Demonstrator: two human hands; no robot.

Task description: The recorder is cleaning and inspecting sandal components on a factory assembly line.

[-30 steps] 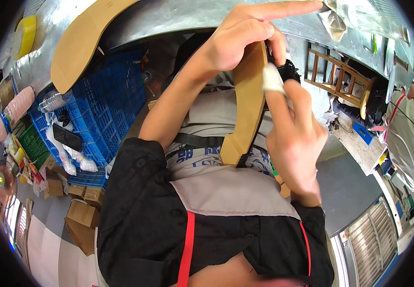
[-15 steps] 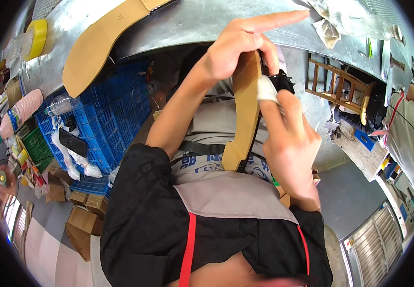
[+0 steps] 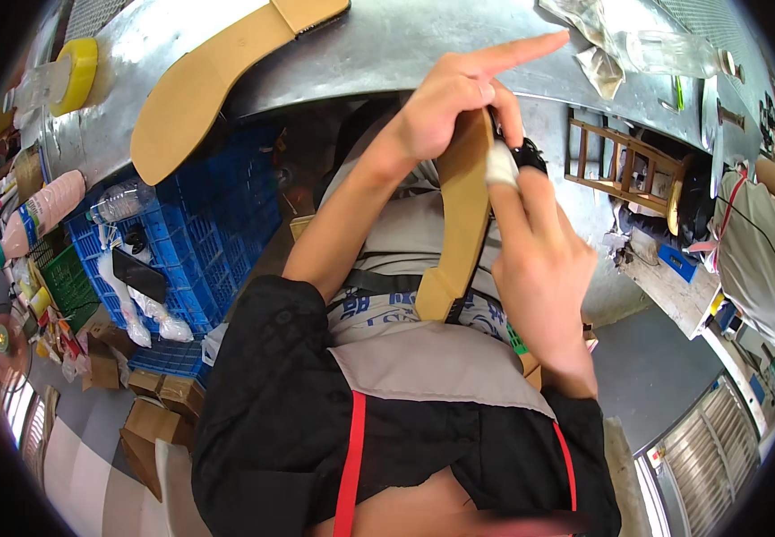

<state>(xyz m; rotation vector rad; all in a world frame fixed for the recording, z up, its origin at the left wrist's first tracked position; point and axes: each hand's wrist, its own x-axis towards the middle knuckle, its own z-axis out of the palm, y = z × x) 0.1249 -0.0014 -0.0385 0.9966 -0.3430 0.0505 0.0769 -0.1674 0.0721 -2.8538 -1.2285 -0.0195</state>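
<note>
At centre frame, above the lap: the tan, flat shoe insole of stiff board stands nearly upright, heel end low at 6 o'clock, toe end up at 12 between both hands. Since half a second ago it sits slightly lower in view and has barely turned; the grip looks unchanged, so the work along its edge appears to go on. Left hand clasps the top, forefinger pointing to 2 o'clock. Right hand presses the right edge, a white-taped finger on it. A second tan insole lies on the grey metal desk at 10 o'clock; blue plastic crate at 9.
</note>
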